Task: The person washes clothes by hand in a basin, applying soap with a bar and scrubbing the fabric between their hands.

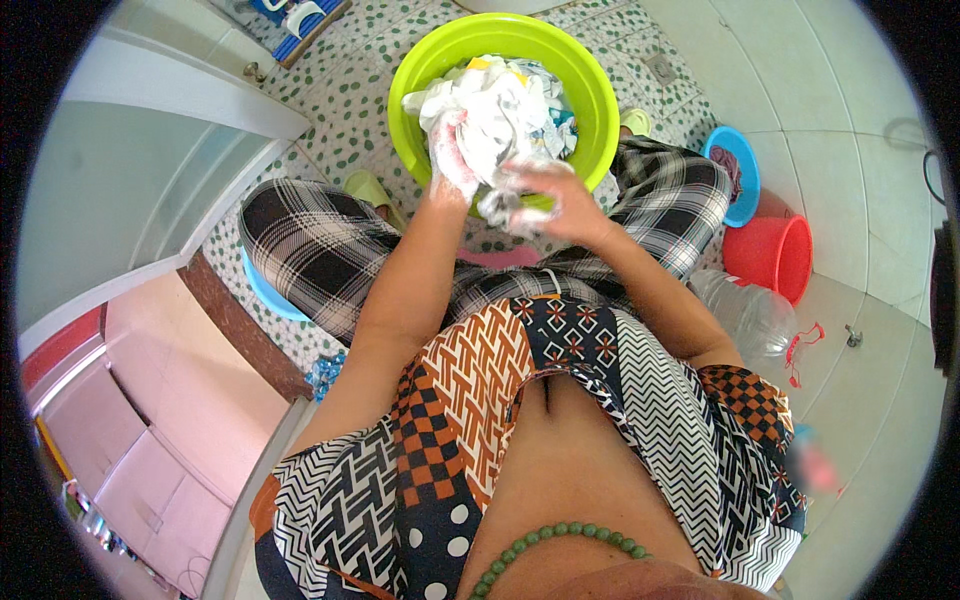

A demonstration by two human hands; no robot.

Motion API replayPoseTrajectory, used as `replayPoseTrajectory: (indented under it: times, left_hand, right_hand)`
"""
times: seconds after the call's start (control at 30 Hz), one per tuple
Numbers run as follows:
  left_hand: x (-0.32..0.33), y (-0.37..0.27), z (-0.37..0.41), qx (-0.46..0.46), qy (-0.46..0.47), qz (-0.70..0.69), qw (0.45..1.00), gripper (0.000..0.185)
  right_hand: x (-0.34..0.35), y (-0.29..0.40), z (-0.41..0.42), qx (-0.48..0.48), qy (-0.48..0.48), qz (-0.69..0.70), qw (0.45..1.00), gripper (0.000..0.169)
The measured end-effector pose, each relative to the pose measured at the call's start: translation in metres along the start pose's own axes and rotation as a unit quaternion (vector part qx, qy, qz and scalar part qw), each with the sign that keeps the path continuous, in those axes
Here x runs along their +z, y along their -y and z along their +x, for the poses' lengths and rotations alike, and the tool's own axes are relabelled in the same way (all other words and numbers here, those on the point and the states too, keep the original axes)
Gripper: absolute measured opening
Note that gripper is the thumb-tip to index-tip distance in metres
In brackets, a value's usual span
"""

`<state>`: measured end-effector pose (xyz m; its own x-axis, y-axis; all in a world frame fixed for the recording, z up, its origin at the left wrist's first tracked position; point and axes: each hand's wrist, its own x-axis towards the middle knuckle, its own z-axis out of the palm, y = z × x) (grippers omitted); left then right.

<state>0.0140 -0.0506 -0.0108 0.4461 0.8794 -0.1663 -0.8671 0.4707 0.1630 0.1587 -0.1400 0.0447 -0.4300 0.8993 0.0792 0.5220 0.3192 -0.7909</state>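
Note:
A lime-green plastic basin (pixel 409 120) stands on the floor between the wearer's knees, heaped with wet laundry. My left hand (pixel 454 157), coated in suds, grips a bunched white garment (pixel 499 112) on top of the pile. Folds of cloth hide most of its fingers. Over the basin's near rim, my right hand (pixel 559 199) is curled and blurred, with thick foam on the fingers and thumb. Its fingertips meet a foamy greyish-white mass (pixel 499 208); whether it grips cloth there cannot be told. Patterned blue-and-white fabric (pixel 555 131) shows at the pile's right side.
Along the right wall are a blue basin (pixel 750 191) holding dark cloth, a red bucket (pixel 780 259) and a large clear plastic bottle (pixel 750 315). A glazed door (pixel 142 180) and a brown threshold (pixel 232 322) lie left. Part of a pink object (pixel 499 258) shows below the basin.

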Motion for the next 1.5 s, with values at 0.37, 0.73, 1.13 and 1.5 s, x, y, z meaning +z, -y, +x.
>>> replayPoseTrajectory:
  times: [0.37, 0.73, 1.13, 1.5]
  left_hand:
    - [0.022, 0.005, -0.011, -0.105, -0.011, 0.027, 0.994, 0.058]
    - [0.018, 0.001, -0.006, -0.106, -0.029, 0.079, 0.991, 0.056]
    - [-0.026, 0.018, 0.016, -0.066, 0.02, 0.092, 0.993, 0.041]
    - [-0.004, 0.027, 0.0, -0.073, -0.064, 0.056, 0.994, 0.05]
  right_hand:
    - [-0.025, -0.058, 0.059, 0.356, -0.143, 0.516, 0.766, 0.06]
    - [-0.019, -0.049, 0.051, 0.251, -0.262, 0.263, 0.894, 0.027]
    - [0.031, 0.002, 0.059, 0.038, -0.178, -0.216, 0.959, 0.026]
    - [0.009, -0.051, 0.093, 0.222, -0.301, -0.027, 0.927, 0.024]
